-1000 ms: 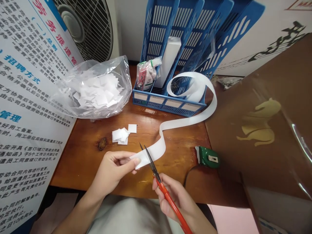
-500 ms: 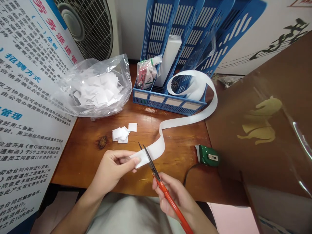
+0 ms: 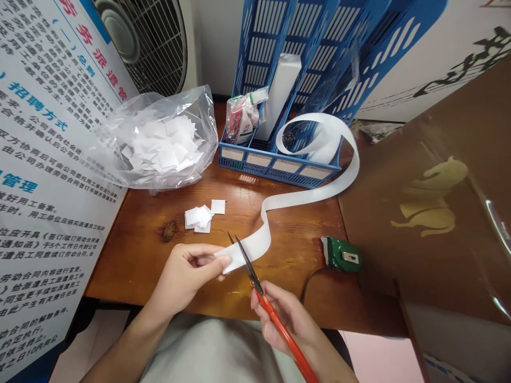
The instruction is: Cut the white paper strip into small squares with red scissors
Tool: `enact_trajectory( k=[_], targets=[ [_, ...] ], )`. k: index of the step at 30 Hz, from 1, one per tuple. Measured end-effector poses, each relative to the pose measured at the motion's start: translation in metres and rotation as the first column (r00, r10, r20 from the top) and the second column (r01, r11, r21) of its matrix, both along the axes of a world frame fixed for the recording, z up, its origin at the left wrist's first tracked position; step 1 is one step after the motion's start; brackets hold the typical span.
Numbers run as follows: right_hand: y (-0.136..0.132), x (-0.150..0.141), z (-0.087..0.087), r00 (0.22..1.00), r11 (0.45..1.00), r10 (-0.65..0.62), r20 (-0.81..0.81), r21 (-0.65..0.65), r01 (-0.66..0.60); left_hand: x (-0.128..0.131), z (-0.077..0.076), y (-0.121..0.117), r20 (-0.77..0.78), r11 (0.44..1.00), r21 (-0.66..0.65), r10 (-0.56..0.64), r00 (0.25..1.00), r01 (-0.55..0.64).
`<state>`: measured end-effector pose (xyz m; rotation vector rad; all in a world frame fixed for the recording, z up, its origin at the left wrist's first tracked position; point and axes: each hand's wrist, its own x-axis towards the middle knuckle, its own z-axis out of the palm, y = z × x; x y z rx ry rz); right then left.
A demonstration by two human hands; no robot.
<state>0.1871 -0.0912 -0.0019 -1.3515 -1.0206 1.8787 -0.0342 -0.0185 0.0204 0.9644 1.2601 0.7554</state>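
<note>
Between thumb and fingers, my left hand [image 3: 191, 274] pinches the end of a long white strip [image 3: 285, 200]. The strip runs back to the right and curls into a loop over the blue file rack [image 3: 275, 165]. My right hand [image 3: 289, 322] grips red-handled scissors [image 3: 275, 319]. Their dark blades are slightly parted and straddle the strip just right of my left fingers. Small white cut squares [image 3: 199, 217] lie in a loose pile on the wooden table [image 3: 139, 266], beyond my left hand.
A clear plastic bag [image 3: 159, 143] full of white squares sits at the back left. A green tape measure [image 3: 341, 254] lies at the right, near a brown box [image 3: 443, 213]. The rack holds a white box [image 3: 279, 96] and a small packet [image 3: 241, 119]. Behind stands a fan [image 3: 155, 48].
The view has shifted very slightly. Both hands, the scissors and the strip keep practically the same positions relative to each other.
</note>
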Motion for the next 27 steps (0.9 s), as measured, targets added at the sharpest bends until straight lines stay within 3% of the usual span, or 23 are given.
enact_trajectory(
  k=[6, 9, 16, 22, 27],
  targets=[
    [0.005, 0.01, 0.002, 0.986, 0.986, 0.165, -0.033, -0.018, -0.166, -0.001, 0.004, 0.0, -0.027, 1.0, 0.005, 0.008, 1.0, -0.008],
    [0.004, 0.01, -0.002, 0.985, 0.986, 0.165, -0.041, -0.016, -0.166, -0.001, 0.004, 0.0, -0.021, 1.0, 0.004, -0.008, 1.0, 0.009],
    [-0.001, 0.01, -0.029, 0.995, 0.996, 0.089, -0.045, -0.002, -0.089, 0.001, 0.004, 0.001, -0.023, 1.0, 0.007, -0.013, 1.0, 0.013],
    [0.005, 0.006, -0.006, 0.978, 0.986, 0.143, -0.15, -0.069, -0.155, 0.0, 0.003, 0.002, -0.019, 1.0, -0.004, -0.013, 1.0, 0.013],
    [0.008, 0.003, 0.003, 0.984, 0.976, 0.167, -0.069, -0.129, -0.174, -0.001, 0.005, 0.002, 0.014, 0.999, -0.018, -0.035, 0.999, 0.035]
  ],
)
